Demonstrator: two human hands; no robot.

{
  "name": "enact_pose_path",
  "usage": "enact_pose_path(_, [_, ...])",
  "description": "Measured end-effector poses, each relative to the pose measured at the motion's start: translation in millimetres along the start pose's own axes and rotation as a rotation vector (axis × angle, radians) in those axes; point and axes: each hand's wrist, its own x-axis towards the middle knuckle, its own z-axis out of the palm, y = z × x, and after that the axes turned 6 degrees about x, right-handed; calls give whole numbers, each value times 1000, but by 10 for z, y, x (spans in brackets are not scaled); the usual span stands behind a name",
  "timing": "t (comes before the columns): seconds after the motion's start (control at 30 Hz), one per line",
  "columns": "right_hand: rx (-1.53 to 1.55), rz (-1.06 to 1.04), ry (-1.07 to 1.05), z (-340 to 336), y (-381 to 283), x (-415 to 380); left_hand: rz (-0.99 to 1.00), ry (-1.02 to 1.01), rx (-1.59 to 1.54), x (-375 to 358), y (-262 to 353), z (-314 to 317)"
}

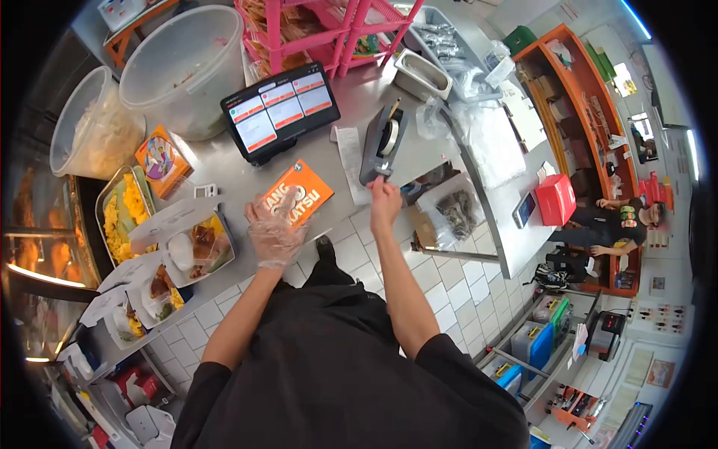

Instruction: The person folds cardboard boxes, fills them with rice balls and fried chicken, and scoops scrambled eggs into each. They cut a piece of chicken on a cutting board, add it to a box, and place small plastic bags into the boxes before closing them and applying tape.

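My left hand (274, 230), in a clear plastic glove, lies with its fingers spread over the left side of an orange printed card or flat packet (307, 193) on the steel counter. My bare right hand (386, 202) is closed in a pinch at the near end of a black tape dispenser (372, 161). A light tape roll (390, 138) sits in the dispenser; the strip at my fingertips is too fine to see clearly. Between the card and the dispenser, a long paper receipt (350, 161) hangs towards the counter's front edge.
Behind the card stands an order tablet (280, 112). Open white meal boxes (196, 251) with food line the left, near a tray of yellow food (120, 217) and large plastic tubs (183, 75). A pink rack (273, 37) rises behind. A person (624, 228) stands far right.
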Motion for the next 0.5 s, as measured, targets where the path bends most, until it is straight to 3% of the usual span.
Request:
enact_pose_path(0.07, [108, 497, -105, -33, -598, 140, -3, 34, 44, 66, 4, -19])
enact_pose_path(0.1, [183, 661, 46, -42, -581, 123, 3, 29, 48, 54, 7, -18])
enact_pose_path(0.13, [184, 672, 43, -117, -564, 35, -6, 14, 45, 15, 7, -17])
enact_pose_path(0.2, [-210, 571, -320, -169, -655, -111, -36, 19, 55, 101, -54, -5])
enact_pose_path(0.23, [-85, 485, -521, -108, -686, -261, -24, 2, 33, 83, -65, 2])
enact_pose_path(0.27, [-95, 495, -542, 13, -790, -353, -12, -18, 10, 54, -72, 11])
enact_pose_path(0.33, [-128, 408, -980, 250, -948, -443, -42, -60, -42, 35, -73, 15])
enact_pose_path(0.43, [-254, 517, -1072, 491, -667, -401, -92, -146, -34, 50, -57, -14])
enact_pose_path(0.5, [-328, 474, -1068, 525, -847, -340, -102, -153, -9, 94, -70, -102])
